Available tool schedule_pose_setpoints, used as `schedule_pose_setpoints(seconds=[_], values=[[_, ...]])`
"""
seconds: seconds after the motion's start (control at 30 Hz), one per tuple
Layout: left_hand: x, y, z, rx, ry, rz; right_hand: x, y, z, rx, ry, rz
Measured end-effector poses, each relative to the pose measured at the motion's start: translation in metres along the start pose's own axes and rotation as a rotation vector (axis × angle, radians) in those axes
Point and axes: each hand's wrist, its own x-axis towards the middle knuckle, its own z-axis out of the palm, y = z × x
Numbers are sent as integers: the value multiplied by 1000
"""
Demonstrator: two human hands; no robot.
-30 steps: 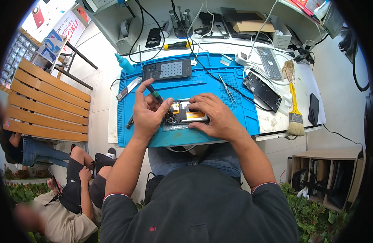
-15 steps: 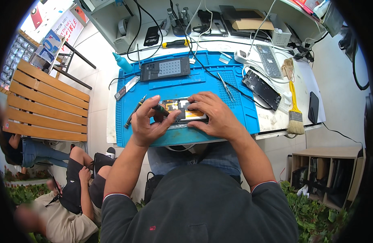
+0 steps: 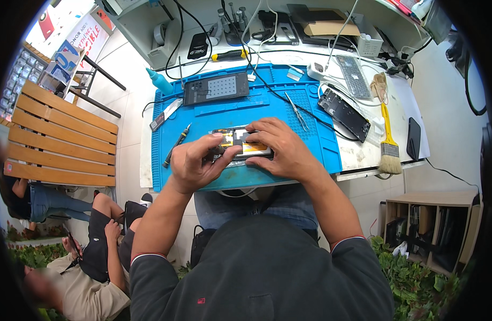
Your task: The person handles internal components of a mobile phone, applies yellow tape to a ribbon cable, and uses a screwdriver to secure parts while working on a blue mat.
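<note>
An opened phone (image 3: 238,137), its inner boards and yellow parts exposed, lies on the blue repair mat (image 3: 267,113) near the front edge. My right hand (image 3: 283,147) grips its right end, fingers over the top and thumb along the near edge. At the phone's left end, my left hand (image 3: 195,163) is closed with thumb and fingers around a dark screwdriver (image 3: 216,152). Most of that tool is hidden by the hand, and its tip cannot be made out. A second slim screwdriver (image 3: 178,145) rests on the mat just left of this hand.
Behind the hands lies a dark phone frame (image 3: 216,89). Tweezers (image 3: 296,111), a cable and another opened phone (image 3: 344,114) are to the right, beside a yellow-handled brush (image 3: 387,140). A blue bottle (image 3: 159,82) and a blade tool (image 3: 165,115) lie left.
My left hand has tipped lower over the phone's left end, and the dark screwdriver handle shows less between its fingers. My right hand stays on the phone.
</note>
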Motion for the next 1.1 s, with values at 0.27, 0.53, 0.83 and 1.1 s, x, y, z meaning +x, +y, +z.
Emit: schedule_pose_setpoints(seconds=[0.27,0.53,0.83,1.1], values=[[71,26,-51,-90,-473,-183,0,0,-1,16,-9,15],[104,41,-60,247,-870,-367,0,-2,-2,19,-18,43],[103,33,-57,93,-873,-177,1,-4,-3,15,-22,43],[105,27,-53,122,-893,-234,2,-6,-4,15,-20,58]])
